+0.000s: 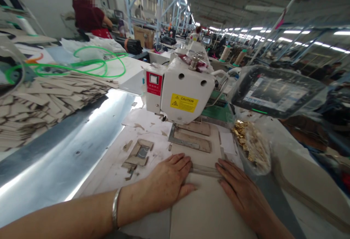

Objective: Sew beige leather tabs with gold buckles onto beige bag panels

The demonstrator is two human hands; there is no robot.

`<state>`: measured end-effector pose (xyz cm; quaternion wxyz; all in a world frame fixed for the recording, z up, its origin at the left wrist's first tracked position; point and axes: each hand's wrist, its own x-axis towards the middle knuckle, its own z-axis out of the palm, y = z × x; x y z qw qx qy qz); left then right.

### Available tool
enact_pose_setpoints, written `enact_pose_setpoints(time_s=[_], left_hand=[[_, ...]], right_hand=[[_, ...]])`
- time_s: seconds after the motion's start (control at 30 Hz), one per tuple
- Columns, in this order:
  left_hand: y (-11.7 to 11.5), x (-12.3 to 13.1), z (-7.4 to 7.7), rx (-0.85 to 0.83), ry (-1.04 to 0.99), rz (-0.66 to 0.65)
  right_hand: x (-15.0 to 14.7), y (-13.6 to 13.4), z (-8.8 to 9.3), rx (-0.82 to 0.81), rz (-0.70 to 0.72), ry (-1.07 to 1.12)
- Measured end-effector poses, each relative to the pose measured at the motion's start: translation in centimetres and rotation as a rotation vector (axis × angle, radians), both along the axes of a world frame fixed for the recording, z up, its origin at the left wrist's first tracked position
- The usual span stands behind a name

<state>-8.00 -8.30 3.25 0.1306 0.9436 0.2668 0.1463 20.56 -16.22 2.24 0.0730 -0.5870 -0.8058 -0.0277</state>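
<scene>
A beige panel [202, 206] lies on the work surface in front of a white sewing machine [188, 85]. Its far end reaches under a flat metal clamp frame [188, 143] below the machine head. My left hand [166, 180] rests on the panel's left side, fingers stretched forward and thumb apart. On the right edge lies my right hand [240, 188], its fingers extended flat against the panel. A raised strip [206, 170] crosses the panel between both hands. The needle area is hidden behind the machine head.
Stacked beige strips [51, 100] and green tubing [104, 64] lie to the left. Scraps [139, 153] sit beside the clamp. On the right are a control screen [276, 91], a plastic bag of gold-coloured metal parts [253, 146] and stacked panels [308, 184]. A person [87, 12] works behind.
</scene>
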Motion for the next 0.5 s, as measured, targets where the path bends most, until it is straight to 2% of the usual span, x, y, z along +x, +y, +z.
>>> enact_pose_setpoints(time_s=[0.27,0.5], left_hand=[[-1.0,-0.4,-0.2,0.014,0.077,0.139],[-0.8,-0.6,-0.3,0.049,0.066,0.174]], right_hand=[[0.5,-0.4,-0.9,0.01,-0.013,0.1],[-0.6,-0.2,0.1,-0.057,-0.078,0.127]])
